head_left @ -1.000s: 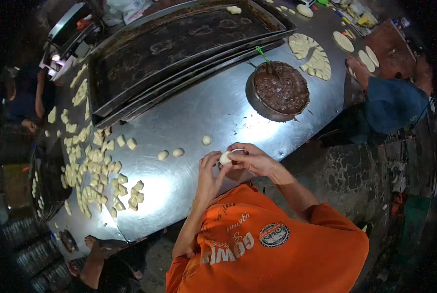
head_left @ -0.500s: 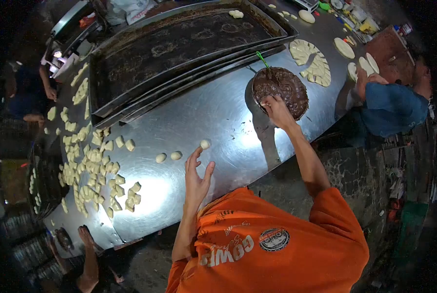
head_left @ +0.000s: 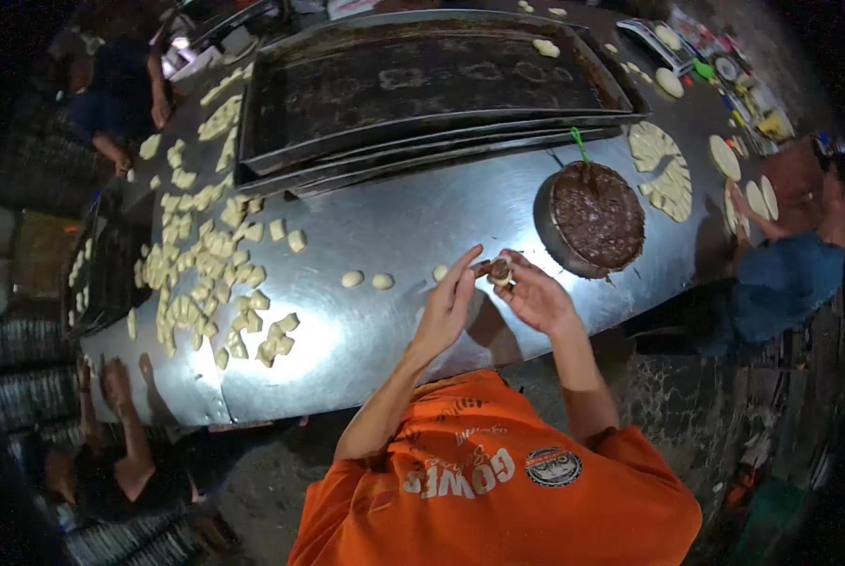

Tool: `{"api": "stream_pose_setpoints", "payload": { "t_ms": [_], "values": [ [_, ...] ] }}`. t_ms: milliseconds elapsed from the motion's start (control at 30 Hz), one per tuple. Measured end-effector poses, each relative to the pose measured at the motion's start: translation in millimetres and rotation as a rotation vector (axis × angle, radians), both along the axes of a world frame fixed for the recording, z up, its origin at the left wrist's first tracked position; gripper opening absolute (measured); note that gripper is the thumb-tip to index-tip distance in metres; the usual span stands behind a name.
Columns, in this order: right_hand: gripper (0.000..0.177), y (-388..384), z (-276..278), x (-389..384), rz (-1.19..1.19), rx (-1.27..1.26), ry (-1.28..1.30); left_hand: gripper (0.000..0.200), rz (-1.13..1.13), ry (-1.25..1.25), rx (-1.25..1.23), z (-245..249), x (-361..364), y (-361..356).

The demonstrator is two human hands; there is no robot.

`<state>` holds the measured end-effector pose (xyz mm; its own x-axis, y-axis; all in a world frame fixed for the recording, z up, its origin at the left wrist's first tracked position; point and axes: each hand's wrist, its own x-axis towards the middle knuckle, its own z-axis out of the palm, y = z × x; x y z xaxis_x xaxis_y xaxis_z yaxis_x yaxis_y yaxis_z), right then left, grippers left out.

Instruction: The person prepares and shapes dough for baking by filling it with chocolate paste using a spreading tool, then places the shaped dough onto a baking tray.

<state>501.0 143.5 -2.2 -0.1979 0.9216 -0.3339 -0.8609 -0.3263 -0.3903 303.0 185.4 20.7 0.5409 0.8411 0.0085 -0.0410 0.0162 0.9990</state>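
My right hand (head_left: 538, 297) holds a small piece of dough (head_left: 501, 273) with brown chocolate paste on it, pinched in the fingers above the table. Close on its left is my left hand (head_left: 449, 307), its fingers stretched out and apart, fingertips right at the paste-covered piece. A brown smear shows between the two hands. Beside the left fingers a dough ball (head_left: 440, 273) sits on the metal table, and two more dough balls (head_left: 382, 281) lie farther left. To the right stands a round pan of chocolate paste (head_left: 597, 222) with a green-handled utensil (head_left: 579, 143) in it.
Stacked black baking trays (head_left: 413, 85) occupy the table's back, one dough piece (head_left: 546, 47) on top. Many cut dough pieces (head_left: 205, 259) cover the left side. A sliced dough round (head_left: 663, 170) lies beyond the pan. Co-workers stand at the left and right; a blue sleeve (head_left: 786, 283) shows.
My right hand has left the paste pan and come left to meet my left hand, bringing the paste-covered dough between them. The whole view has shifted.
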Motion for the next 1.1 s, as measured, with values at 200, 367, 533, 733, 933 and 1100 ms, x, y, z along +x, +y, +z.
{"api": "stream_pose_setpoints", "payload": {
  "t_ms": [200, 367, 533, 733, 933, 1100],
  "values": [
    [0.025, -3, 8, -56, 0.082, -0.021, -0.055, 0.041, 0.170, -0.336, -0.498, 3, -46, 9],
    [0.036, 3, 52, -90, 0.005, 0.222, -0.454, 0.053, 0.248, -0.527, -0.529, 17, -72, 7],
    [0.039, 6, 72, -95, -0.047, 0.681, -1.372, 0.068, 0.178, -0.265, -0.256, 47, -91, -1],
    [0.028, 15, 86, -102, -0.030, 0.852, -1.629, 0.048, 0.183, 0.226, 0.274, 67, -89, -22],
    [0.019, 13, 79, -111, -0.061, 0.691, -1.501, 0.046, 0.333, -0.001, -0.054, 49, -88, -26],
    [0.022, 13, 87, -119, 0.045, 0.800, -1.480, 0.035, 0.274, -0.234, -0.369, 26, -99, -29]
  ]
}}
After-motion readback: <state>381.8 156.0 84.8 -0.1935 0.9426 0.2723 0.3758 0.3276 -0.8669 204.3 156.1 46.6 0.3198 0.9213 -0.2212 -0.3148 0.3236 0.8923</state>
